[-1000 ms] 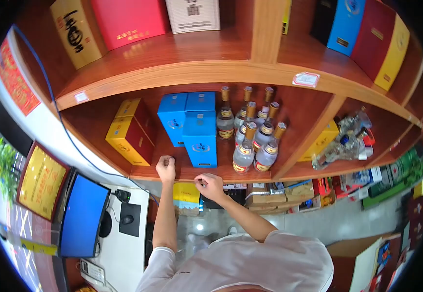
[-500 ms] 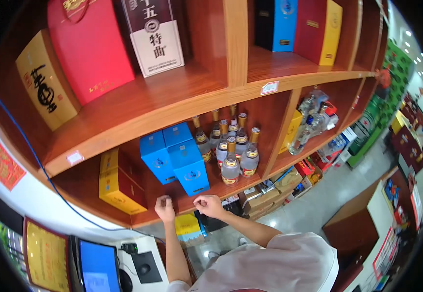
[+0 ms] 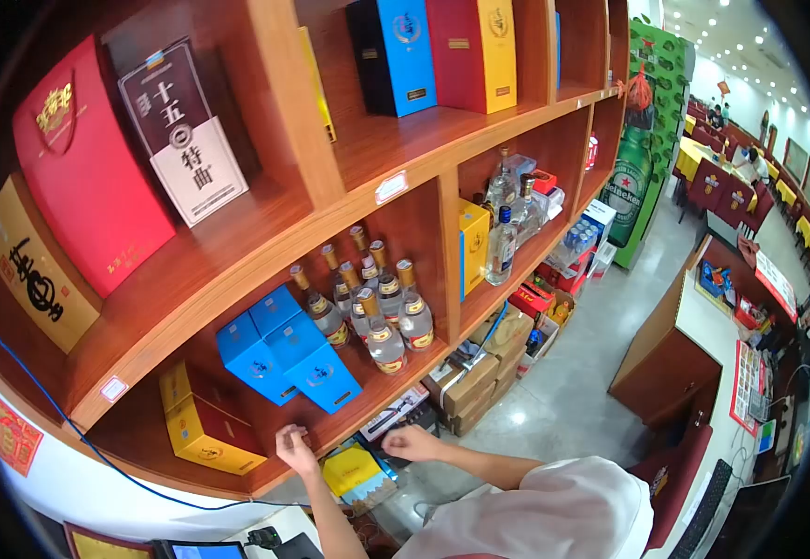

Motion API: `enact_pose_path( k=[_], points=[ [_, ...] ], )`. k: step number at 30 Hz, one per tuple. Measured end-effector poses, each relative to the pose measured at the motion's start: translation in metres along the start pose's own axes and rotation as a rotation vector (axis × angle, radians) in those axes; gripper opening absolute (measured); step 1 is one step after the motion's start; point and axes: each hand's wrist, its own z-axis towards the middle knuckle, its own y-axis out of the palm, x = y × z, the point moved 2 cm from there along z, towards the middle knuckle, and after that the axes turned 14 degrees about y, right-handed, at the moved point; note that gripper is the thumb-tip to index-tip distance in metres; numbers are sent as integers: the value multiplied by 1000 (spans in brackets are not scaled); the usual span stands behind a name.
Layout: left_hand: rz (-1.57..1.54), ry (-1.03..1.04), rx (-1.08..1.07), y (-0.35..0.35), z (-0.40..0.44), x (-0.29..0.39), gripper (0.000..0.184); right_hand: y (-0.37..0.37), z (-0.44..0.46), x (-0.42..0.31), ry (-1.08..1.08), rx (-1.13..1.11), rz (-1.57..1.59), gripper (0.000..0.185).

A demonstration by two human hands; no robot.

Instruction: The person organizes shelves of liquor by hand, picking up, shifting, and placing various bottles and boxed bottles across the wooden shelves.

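My left hand [image 3: 295, 448] is at the front edge of the lower shelf, its fingers loosely bent and apart, with nothing in it. My right hand [image 3: 412, 444] hangs in front of the shelf, fingers curled in and nothing visible in them. Nearest to both are several blue boxes [image 3: 319, 374] on the lower shelf, apart from the hands. Beside them stand several clear glass bottles [image 3: 386, 345] with gold caps. Left of my left hand are yellow and dark red boxes [image 3: 202, 430].
The upper shelf holds a red gift bag [image 3: 97, 177] and a black-and-white box [image 3: 186, 135]. Further right are more bottles [image 3: 501, 250]. Cardboard cartons [image 3: 470, 387] and a yellow bag [image 3: 351, 469] sit below the shelf. A counter [image 3: 671, 349] stands across the aisle.
My view has turned to the right, showing more of the aisle and room. Both hands have moved slightly away from the blue boxes, and the left fingers have loosened.
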Motion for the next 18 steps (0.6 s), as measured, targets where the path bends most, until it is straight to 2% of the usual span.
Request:
enact_pose_path(
  k=[3,5,8,11,13,15,18],
  points=[
    [-80,-59,2,-11,-15,27,4,-33,-40,64,83,36,67,17],
    [-98,-87,35,-24,-49,38,5,-82,-71,72,273,-1,123,20],
    [-25,-191,184,-40,-109,48,11,-153,-86,109,282,-46,232,24],
    [-74,-272,327,-25,-170,64,13,-251,-109,36,303,-56,194,26],
    [-103,-413,489,-2,-204,74,11,-297,-100,29,141,9,2,31],
    [-83,-385,478,30,-224,88,11,-338,-99,-46,43,-70,21,29],
    [-39,-370,341,66,-239,116,8,-374,-104,-194,-390,88,-255,24]
  ],
)
